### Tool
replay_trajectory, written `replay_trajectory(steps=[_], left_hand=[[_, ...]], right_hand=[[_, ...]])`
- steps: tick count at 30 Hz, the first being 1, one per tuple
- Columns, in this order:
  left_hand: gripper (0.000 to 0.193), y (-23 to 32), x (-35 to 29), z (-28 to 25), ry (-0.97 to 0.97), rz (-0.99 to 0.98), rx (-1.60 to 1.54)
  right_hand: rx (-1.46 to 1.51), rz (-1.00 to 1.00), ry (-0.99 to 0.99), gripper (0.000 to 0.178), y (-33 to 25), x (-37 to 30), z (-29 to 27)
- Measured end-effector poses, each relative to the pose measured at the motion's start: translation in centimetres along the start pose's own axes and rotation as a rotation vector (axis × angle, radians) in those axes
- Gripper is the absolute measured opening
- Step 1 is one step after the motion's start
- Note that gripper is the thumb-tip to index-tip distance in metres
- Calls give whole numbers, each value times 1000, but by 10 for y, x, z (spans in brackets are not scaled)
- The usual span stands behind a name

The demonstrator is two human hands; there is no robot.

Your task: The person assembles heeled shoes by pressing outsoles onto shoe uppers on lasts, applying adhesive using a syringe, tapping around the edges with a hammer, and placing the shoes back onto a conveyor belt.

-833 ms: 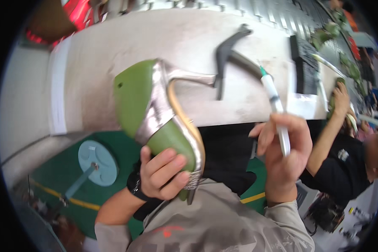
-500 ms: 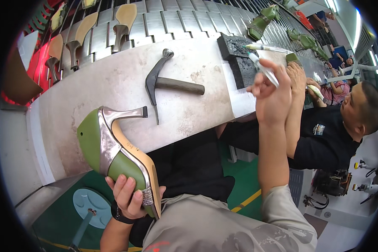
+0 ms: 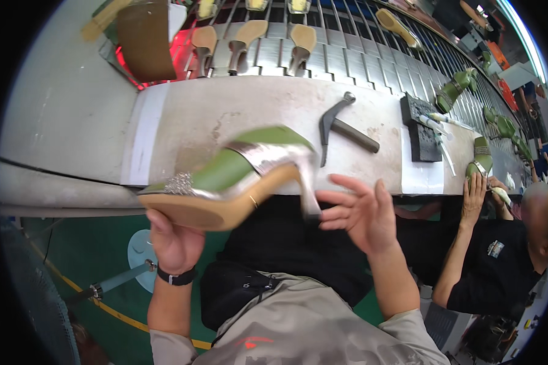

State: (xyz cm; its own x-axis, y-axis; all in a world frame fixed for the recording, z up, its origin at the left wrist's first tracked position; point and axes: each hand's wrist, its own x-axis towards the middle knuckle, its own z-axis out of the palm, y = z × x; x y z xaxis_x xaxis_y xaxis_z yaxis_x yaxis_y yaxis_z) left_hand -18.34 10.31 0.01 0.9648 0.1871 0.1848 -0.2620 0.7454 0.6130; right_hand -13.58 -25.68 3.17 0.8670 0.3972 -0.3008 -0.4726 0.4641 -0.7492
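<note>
A green high-heeled shoe [image 3: 225,173] with metallic trim and a tan sole is held up over the bench's near edge, slightly blurred. Around its toe end my left hand [image 3: 175,240] is closed, thumb against the sole and the other fingers hidden. My right hand [image 3: 364,216] is empty, fingers spread, close beside the metallic heel; whether it touches cannot be told. Beyond the shoe, a cobbler's hammer [image 3: 353,135] with a dark wooden handle lies on the worktable [image 3: 195,109].
A black block [image 3: 421,137] holds several white pens at the right of the bench. Behind runs a slatted metal conveyor [image 3: 359,64] carrying several shoes and soles. A co-worker in black [image 3: 490,261] handles another green shoe [image 3: 480,155] at the right. A brown panel [image 3: 145,42] stands far left.
My right hand has let go of the white pen and come back beside the heel. The shoe has been turned, toe now left and heel right. My view has swung left.
</note>
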Motion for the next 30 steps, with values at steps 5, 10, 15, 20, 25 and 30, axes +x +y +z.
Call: replay_trajectory(steps=[5, 10, 15, 20, 25, 30], left_hand=[[79, 5, 26, 37, -118, -191, 135], [114, -1, 25, 77, 51, -81, 578], [78, -6, 48, 77, -7, 28, 849], [40, 4, 64, 74, 268, -3, 591], [52, 4, 118, 77, 189, 164, 909], [67, -18, 210, 61, 163, 362, 1381]], right_hand=[[59, -32, -114, 80, 12, 15, 78], [-542, -542, -74, 67, -1, 46, 132], [-1139, -806, -233, 73, 23, 88, 140], [-1188, -786, -197, 48, -8, 126, 90], [-1359, -831, 268, 28, -47, 179, 29], [-1373, -833, 140, 21, -48, 171, 33]])
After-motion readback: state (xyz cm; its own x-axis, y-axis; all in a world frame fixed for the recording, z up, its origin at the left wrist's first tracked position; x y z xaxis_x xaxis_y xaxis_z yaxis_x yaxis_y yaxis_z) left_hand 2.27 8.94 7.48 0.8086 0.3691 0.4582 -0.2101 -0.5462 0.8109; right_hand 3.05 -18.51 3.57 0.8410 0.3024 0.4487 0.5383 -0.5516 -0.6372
